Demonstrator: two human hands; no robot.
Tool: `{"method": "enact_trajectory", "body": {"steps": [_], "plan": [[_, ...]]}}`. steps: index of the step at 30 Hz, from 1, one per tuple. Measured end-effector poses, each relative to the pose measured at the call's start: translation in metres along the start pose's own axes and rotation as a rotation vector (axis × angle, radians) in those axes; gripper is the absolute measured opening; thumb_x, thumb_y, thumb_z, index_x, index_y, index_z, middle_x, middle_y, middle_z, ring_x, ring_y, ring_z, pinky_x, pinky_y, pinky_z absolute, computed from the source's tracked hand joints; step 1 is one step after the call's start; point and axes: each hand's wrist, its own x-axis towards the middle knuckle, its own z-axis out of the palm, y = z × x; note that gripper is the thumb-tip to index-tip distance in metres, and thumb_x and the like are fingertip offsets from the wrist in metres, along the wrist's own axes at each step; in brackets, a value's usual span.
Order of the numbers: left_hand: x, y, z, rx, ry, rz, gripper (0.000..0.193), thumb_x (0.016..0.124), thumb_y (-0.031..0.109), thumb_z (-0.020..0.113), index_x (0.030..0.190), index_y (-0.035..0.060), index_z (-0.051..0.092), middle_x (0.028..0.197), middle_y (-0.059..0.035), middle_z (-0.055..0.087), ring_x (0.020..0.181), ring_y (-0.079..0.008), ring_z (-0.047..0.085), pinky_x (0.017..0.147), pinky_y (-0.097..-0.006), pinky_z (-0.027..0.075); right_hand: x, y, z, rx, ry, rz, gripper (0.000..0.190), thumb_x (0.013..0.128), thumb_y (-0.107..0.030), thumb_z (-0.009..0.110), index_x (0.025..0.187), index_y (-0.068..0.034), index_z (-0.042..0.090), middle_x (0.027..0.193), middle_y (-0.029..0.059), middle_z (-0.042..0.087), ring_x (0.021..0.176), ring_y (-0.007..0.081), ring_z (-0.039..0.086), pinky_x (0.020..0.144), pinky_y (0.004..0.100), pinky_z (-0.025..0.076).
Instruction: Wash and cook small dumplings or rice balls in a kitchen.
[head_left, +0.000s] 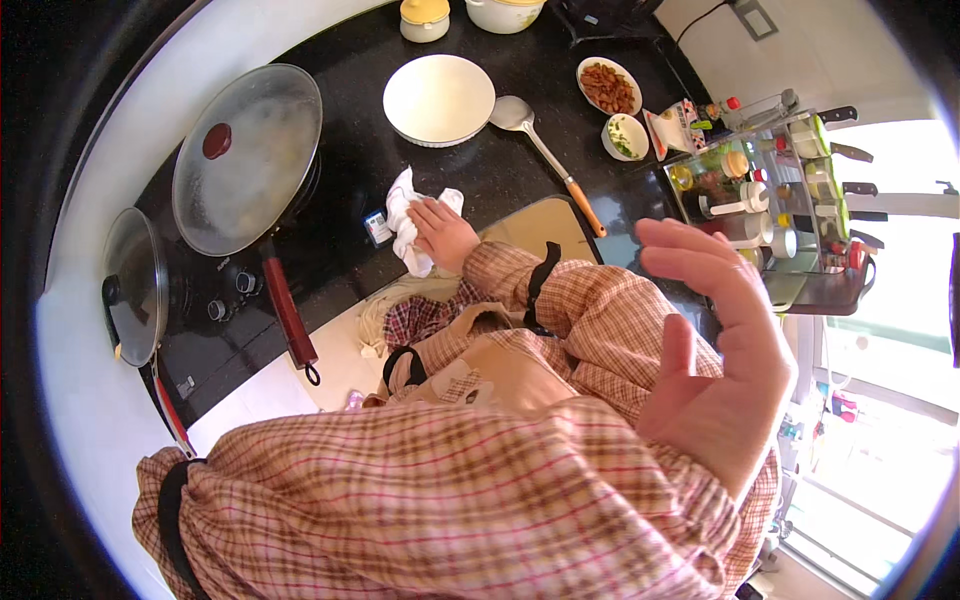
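On the black countertop (352, 195), a crumpled white cloth (405, 244) lies under my right hand (442, 232). The fingers of that hand press down on the cloth with the palm side hidden. A small blue-and-white card or label (377, 228) bearing writing sits right beside the cloth. My left hand (720, 360) is raised at the right, bent across my body, fingers curved and thumb apart, with nothing in it. Just beyond the cloth stands a white fluted dish (439, 97). Next to it, a metal ladle (555, 154) with a wooden grip lies at an angle.
A lidded pan (247, 161) with a dark red handle (290, 315) occupies the hob; its lid is fogged. Another lidded pan (139, 292) is farther left. A plate of chopped meat (609, 88), a small bowl (625, 137) with greens and a knife-and-condiment rack (780, 187) line the right.
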Motion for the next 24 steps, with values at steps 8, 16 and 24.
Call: {"method": "enact_trajectory", "body": {"steps": [8,16,24], "plan": [[0.005,0.018,0.028,0.295,0.044,0.05,0.034,0.083,0.018,0.044,0.106,-0.0031,0.057,0.091,-0.0193,0.059,0.084,-0.0304,0.055,0.073,-0.0394,0.042,0.008,0.014,0.023,-0.108,0.048,-0.084,0.043,0.074,-0.013,0.055,0.116,-0.005,0.051,0.123,0.0077,0.05,0.114,0.0264,0.046,0.098,0.0371,0.036],[0.004,0.03,0.005,0.072,-0.089,0.094,0.038,0.084,0.02,0.043,0.113,-0.0019,0.054,0.098,-0.0204,0.058,0.089,-0.0324,0.056,0.077,-0.0395,0.043,0.039,-0.011,0.015,0.641,0.118,0.423,0.017,0.081,-0.017,0.05,0.072,-0.004,0.058,0.067,0.013,0.06,0.058,0.0234,0.058,0.056,0.036,0.045],[0.004,0.048,0.005,0.173,0.118,0.116,0.031,0.081,0.009,0.054,0.111,-0.0003,0.054,0.084,-0.0145,0.063,0.079,-0.0248,0.062,0.065,-0.0355,0.052,0.042,-0.008,0.028,0.466,-0.062,0.461,0.019,0.087,-0.019,0.046,0.082,-0.003,0.054,0.054,0.009,0.057,0.05,0.027,0.06,0.049,0.0373,0.047]]}}
